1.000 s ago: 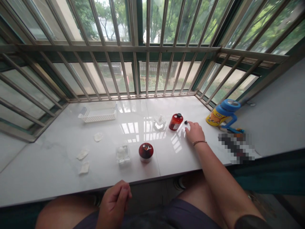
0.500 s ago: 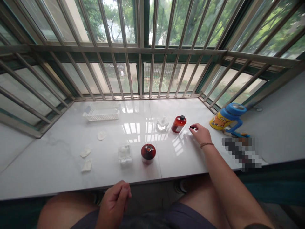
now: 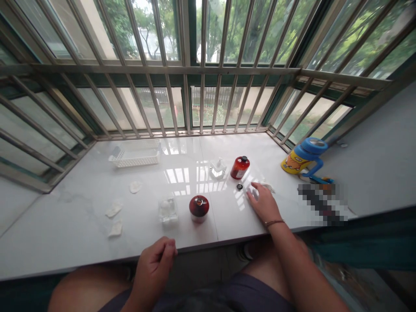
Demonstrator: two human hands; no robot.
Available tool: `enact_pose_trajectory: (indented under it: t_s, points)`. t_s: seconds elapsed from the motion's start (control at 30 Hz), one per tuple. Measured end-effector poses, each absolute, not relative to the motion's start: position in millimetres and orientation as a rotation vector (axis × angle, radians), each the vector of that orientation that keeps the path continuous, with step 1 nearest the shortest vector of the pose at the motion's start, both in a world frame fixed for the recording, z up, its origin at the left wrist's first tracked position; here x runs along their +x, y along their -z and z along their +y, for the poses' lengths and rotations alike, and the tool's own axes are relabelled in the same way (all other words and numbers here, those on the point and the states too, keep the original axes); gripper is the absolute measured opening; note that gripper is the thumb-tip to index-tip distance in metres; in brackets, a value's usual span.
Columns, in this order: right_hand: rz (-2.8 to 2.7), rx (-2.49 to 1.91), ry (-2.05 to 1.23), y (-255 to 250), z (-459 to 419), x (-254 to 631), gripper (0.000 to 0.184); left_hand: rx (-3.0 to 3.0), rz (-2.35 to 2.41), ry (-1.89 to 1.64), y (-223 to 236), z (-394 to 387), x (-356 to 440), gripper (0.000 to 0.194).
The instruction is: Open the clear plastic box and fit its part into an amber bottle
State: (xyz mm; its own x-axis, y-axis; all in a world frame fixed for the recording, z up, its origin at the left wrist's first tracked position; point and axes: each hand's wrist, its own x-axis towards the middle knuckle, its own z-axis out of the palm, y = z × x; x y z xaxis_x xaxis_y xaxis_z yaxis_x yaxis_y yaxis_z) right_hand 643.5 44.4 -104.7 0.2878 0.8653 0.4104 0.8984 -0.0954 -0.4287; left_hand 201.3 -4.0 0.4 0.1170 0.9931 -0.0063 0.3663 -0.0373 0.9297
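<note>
My right hand (image 3: pixel 264 203) hovers low over the white counter, its thumb and fingers apart and holding nothing. Just left of its fingertips lies a small round black cap (image 3: pixel 239 186). Behind the cap stands a red bottle (image 3: pixel 240 168) with a black top and a pale label. A white, flat piece (image 3: pixel 269 188) shows partly behind my right hand. My left hand (image 3: pixel 159 258) is closed in a loose fist above my lap by the counter's front edge, with nothing showing in it. Nearer to me, a second red bottle (image 3: pixel 199 209) stands without a cap.
A clear square container (image 3: pixel 168 211) with white contents sits left of the near bottle. Behind is a small clear glass item (image 3: pixel 218 169). White pads (image 3: pixel 135 187) lie leftward, below a white basket (image 3: pixel 136 158). A yellow-blue tumbler (image 3: pixel 303 156) stands at right; window bars close the back.
My right hand has let go of the black cap, which now lies on the counter in front of the far red bottle. The hand has opened and moved nearer to me. My left hand stays closed.
</note>
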Motion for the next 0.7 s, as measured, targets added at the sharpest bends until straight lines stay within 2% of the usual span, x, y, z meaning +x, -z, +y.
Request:
enact_pose_trajectory:
  t_s: [0.23, 0.5, 0.7]
  points:
    - [-1.656, -1.890, 0.074, 95, 37, 627, 0.034, 1.679, 1.467, -0.987, -4, 6, 192, 0.047]
    - [-1.644, -1.916, 0.007, 98, 65, 611, 0.046, 1.763, 1.496, -1.014, -10, 11, 190, 0.045]
    - [-1.695, -1.952, -0.062, 96, 96, 599, 0.042, 1.738, 1.505, -1.024, -10, 9, 190, 0.044]
